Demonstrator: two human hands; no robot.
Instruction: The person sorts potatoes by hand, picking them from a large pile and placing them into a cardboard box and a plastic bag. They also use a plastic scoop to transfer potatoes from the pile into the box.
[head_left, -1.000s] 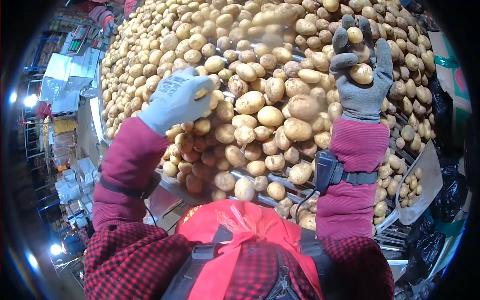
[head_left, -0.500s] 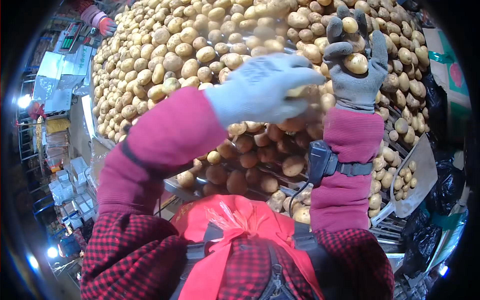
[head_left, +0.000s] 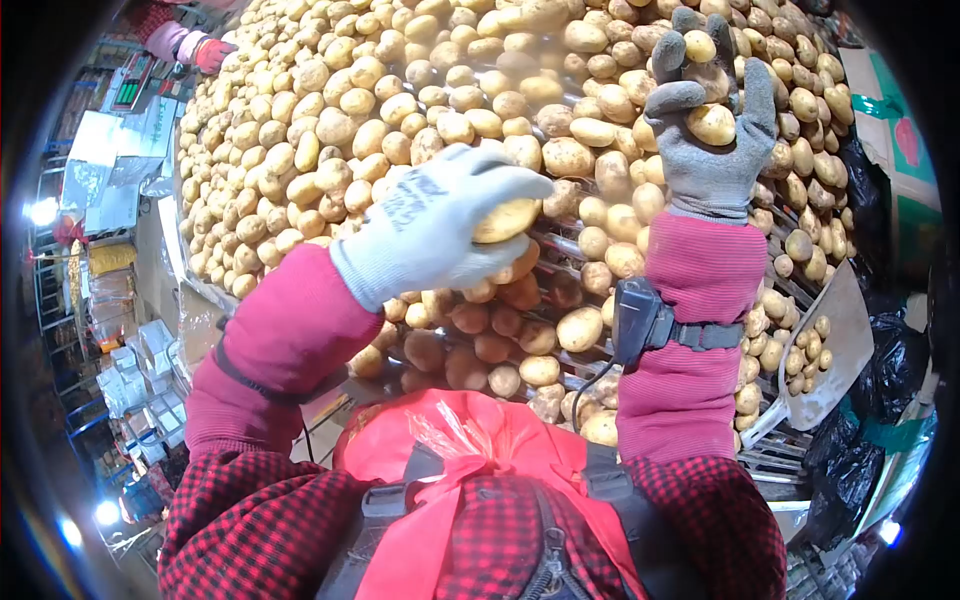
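Gloved hands above the potato pile (head_left: pixel 350 100)
The left hand (head_left: pixel 430 222) grasps one potato (head_left: pixel 508 218); the right hand (head_left: pixel 712 160) clasps two smaller potatoes (head_left: pixel 712 124) near the pile's right edge.

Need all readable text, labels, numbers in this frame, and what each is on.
None legible.
Back of the left hand glove, gripping a potato: dark print, too blurred to read.
Display of the scale, top left: too small to read.
The carton, right edge: coloured print, no readable words.
Glove of the right hand, holding potatoes: no print visible.
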